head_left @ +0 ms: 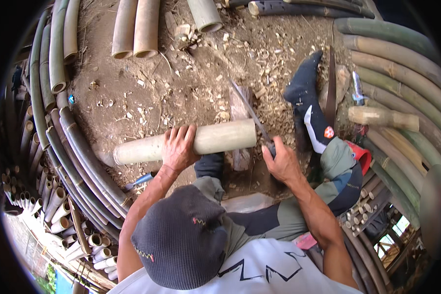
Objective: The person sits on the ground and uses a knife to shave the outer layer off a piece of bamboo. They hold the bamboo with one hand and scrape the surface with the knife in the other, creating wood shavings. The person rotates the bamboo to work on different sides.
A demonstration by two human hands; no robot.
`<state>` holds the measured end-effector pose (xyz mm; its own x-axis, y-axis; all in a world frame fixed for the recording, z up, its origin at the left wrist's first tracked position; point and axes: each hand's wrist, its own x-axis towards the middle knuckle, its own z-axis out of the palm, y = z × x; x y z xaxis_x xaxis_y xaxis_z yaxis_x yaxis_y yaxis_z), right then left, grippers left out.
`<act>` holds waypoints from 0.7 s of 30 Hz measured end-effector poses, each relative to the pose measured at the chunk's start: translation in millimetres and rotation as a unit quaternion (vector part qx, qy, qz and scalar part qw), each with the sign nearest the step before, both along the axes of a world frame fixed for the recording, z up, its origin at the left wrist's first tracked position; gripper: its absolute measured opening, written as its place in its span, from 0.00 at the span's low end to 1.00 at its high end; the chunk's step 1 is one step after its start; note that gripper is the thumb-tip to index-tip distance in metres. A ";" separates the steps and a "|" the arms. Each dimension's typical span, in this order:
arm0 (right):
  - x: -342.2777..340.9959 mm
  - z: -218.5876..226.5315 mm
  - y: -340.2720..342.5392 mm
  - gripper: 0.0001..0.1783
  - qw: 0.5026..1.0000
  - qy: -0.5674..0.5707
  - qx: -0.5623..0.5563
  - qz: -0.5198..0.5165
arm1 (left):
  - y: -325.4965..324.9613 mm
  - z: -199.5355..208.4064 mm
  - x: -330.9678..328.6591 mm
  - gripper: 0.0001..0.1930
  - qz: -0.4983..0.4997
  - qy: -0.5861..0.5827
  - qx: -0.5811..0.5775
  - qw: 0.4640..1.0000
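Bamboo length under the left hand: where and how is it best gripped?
Probably mid-length, from above, where the left hand is: the bamboo length is round, lies crosswise, and this keeps clear of the knife by its right end.

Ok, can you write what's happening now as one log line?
left hand: holding bamboo tube | right hand: gripping long knife | wooden block: partly covered by tube | wood chips: scattered on dirt floor

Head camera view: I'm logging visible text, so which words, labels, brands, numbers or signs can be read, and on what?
No text can be read.
White shirt: black angular lines, no legible word.
Black footwear: red-and-white patch, too small to read.
Blue scrap: too small to tell.
Bamboo section and long knife: no lettering can be made out.
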<state>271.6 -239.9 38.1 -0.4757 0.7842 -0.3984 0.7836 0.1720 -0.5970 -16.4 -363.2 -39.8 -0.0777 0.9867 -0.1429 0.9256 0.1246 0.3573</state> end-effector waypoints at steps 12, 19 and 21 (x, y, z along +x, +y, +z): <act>-10.2 12.9 2.6 0.18 0.994 0.090 0.059 -0.013 | -13.5 -13.7 12.0 0.41 0.034 0.046 0.061 0.996; 26.9 -36.3 -5.6 0.18 0.996 -0.092 0.004 0.023 | -29.4 -20.3 25.0 0.45 0.042 0.090 0.065 0.993; 15.3 -17.9 1.5 0.18 0.999 -0.030 -0.022 -0.001 | -26.7 7.8 24.9 0.47 0.037 0.036 -0.023 0.998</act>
